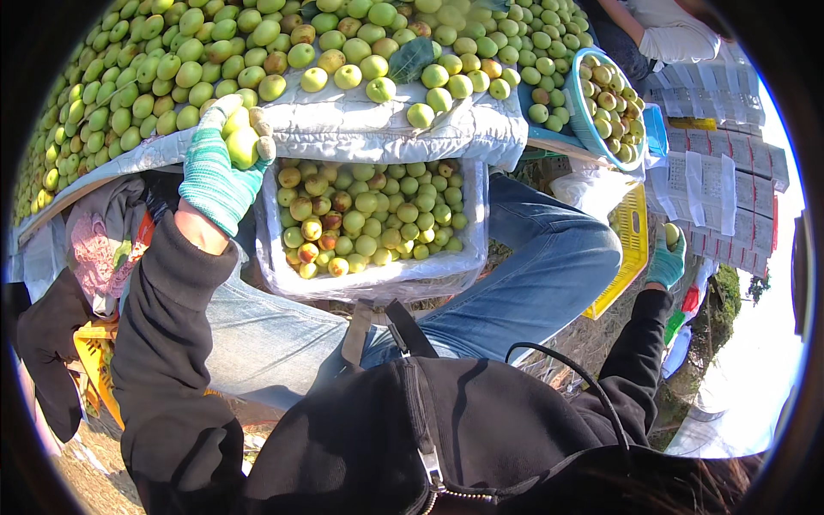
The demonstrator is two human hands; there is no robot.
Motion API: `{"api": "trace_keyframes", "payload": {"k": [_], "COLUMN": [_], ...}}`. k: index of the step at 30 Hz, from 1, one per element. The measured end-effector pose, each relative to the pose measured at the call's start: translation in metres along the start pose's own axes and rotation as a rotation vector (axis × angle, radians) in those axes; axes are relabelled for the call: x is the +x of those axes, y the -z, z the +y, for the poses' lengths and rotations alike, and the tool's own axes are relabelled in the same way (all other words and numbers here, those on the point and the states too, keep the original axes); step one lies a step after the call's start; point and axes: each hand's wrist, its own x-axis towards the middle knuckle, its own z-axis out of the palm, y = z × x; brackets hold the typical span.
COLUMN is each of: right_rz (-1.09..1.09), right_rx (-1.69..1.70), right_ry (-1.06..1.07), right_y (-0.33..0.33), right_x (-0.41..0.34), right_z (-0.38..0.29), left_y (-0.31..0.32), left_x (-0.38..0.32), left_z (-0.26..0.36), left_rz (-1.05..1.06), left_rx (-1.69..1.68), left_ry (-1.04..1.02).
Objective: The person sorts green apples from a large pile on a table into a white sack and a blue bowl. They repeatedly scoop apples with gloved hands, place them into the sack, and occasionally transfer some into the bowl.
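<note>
My left hand [222,170], in a teal striped knit glove, grips two green jujubes [243,148] at the near edge of a heaped table. Below and right of it, between my knees, sits a plastic-lined crate [479,225] filled with jujubes [367,219], some blushed brown. Far out to the right, my right hand [667,264], also in a teal glove, holds one green jujube [672,234]. It is beyond my knee, just past a yellow plastic crate [634,225]. The pale quilted cloth [386,138] covers the table edge beneath the heap.
A light blue basket [575,106] of browner jujubes leans at the table's right corner. Behind it are stacked printed cartons [721,174] and a person's white sleeve [682,42]. A green leaf [411,61] lies on the heap. An orange-yellow crate [100,360] stands at left.
</note>
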Motion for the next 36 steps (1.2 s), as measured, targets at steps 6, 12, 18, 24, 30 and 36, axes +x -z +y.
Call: {"api": "trace_keyframes", "payload": {"k": [6,12,18,24,30,36], "right_rz": [-0.243,-0.860,-0.445,-0.564,-1.193,-1.309], "right_rx": [0.385,0.701,-0.030,-0.432,0.625,0.485], "right_ry": [-0.259,-0.026,0.946,1.039,0.163,-0.525], "right_y": [0.010,-0.110,-0.230,-0.261,-0.147,-0.198], "right_x": [0.004,-0.108,-0.063,-0.048,-0.121,-0.185], "right_z": [-0.008,-0.178,-0.295,-0.329,-0.242,-0.191], "left_y": [-0.004,-0.022,-0.024,-0.028,-0.011,-0.018], "left_x": [-0.009,-0.018,-0.011,-0.015,-0.025,0.030], "left_z": [-0.011,-0.027,-0.026,-0.033,-0.089,-0.215], "left_rz": [-0.096,-0.194,-0.134,-0.173,-0.220,0.081], "left_rx": [0.085,0.186,0.246,0.397,0.440,0.331], "left_ry": [0.022,0.111,0.155,0.239,0.595,0.702]}}
